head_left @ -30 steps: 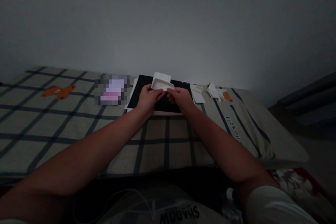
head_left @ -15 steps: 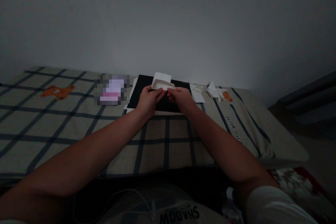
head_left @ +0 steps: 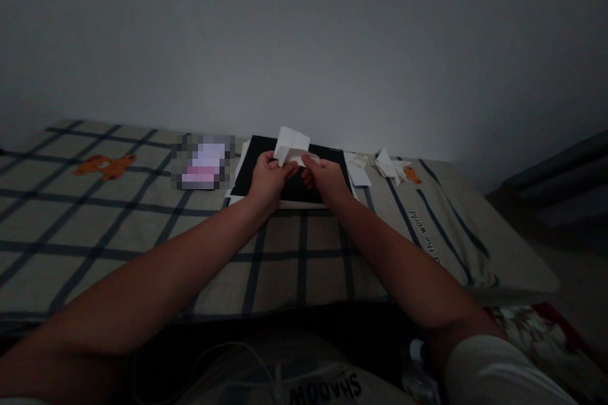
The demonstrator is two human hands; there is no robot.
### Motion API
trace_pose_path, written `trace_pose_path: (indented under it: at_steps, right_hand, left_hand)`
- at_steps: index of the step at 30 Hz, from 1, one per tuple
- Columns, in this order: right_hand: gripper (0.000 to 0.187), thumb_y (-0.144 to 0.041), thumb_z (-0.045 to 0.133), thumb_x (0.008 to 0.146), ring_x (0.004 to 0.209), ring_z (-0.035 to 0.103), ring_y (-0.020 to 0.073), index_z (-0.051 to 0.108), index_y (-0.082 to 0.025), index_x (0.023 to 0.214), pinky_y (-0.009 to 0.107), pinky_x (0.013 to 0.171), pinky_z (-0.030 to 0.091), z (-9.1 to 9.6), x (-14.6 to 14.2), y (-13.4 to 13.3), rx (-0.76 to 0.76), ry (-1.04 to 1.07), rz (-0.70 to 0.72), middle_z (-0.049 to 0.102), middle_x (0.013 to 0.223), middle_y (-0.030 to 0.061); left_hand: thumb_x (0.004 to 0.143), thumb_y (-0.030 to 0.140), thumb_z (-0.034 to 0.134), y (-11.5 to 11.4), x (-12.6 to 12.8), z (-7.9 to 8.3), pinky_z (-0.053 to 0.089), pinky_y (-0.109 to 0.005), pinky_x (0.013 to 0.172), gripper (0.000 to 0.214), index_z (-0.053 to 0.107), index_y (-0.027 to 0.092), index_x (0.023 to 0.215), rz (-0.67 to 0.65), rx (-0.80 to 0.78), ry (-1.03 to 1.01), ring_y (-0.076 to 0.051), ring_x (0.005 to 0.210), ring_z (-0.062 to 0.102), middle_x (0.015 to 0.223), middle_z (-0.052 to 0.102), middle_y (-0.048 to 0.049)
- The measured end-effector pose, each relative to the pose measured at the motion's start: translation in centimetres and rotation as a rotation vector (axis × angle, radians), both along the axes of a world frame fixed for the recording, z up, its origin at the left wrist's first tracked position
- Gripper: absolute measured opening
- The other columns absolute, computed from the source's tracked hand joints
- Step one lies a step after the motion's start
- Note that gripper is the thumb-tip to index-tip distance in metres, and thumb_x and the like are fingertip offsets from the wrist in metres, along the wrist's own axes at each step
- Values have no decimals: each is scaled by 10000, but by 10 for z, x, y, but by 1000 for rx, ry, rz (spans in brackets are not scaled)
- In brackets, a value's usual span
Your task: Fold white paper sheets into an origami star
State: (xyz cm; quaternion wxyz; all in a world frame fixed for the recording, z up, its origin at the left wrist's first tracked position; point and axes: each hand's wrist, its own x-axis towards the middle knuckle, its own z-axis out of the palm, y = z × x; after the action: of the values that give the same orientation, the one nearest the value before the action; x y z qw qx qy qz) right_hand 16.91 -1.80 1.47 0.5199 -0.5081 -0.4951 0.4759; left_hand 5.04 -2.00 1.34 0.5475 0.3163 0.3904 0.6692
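Both hands grip a folded piece of white paper (head_left: 291, 140) above a black flat folder or notebook (head_left: 259, 161). My left hand (head_left: 267, 178) pinches the paper's lower left side between thumb and fingers. On the right, my right hand (head_left: 325, 176) is closed with its thumb pressed on the lower right part of the same paper. An upright flap of the paper stands up behind the thumbs. Fingers hide the paper's lower edge. Several white sheets stick out from under the black cover.
A blurred-out phone-like object (head_left: 205, 164) lies to the left on the checked cloth (head_left: 209, 234). To the right are a small paper slip (head_left: 360, 172) and folded paper shapes (head_left: 387, 164). A pale wall (head_left: 304, 44) rises behind. A clear bottle (head_left: 418, 370) stands below the near edge.
The paper has tilted, and its upright flap now shows a creased left side. My right thumb has shifted slightly up onto the paper. Other things have stayed in place.
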Motion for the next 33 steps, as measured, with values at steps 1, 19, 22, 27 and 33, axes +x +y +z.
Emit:
trace_pose_path:
  at_steps: [1,19,22,27,33]
  right_hand:
    - [323,-377,639,848,424,481,69,579,-171,606,205,437,370,-1,0,0,6,-1,-16,568,511,-31]
    - [357,-390,593,861,397,468,79,544,-192,568,216,405,350,-6,5,6,67,-134,-40,530,468,-36]
    - [374,-404,584,872,397,467,77,549,-193,566,215,413,352,-7,7,7,72,-171,-39,526,461,-35]
    - [386,-438,591,872,399,470,78,551,-191,578,215,405,351,-5,7,6,41,-147,-40,547,482,-31]
    - [321,-292,598,869,385,455,70,543,-183,572,206,402,346,3,3,1,6,-85,-79,533,467,-42]
  left_hand:
    - [646,-23,703,-1,0,0,529,-215,687,419,477,186,930,-1,6,7,-96,672,628,741,628,39]
    - [692,-37,686,-2,-1,3,544,-205,698,362,480,180,896,-67,-69,-57,-104,723,632,775,620,7]
    - [699,-38,676,-2,-2,4,544,-197,693,339,485,178,876,-74,-79,-64,-104,741,633,815,627,-10]
    - [708,-34,660,-2,-2,5,546,-187,693,288,503,170,838,-90,-100,-56,-108,776,629,853,624,-28]
    - [723,-49,657,-2,-2,3,572,-198,714,285,515,168,841,-118,-119,-76,-104,760,646,847,633,-25]
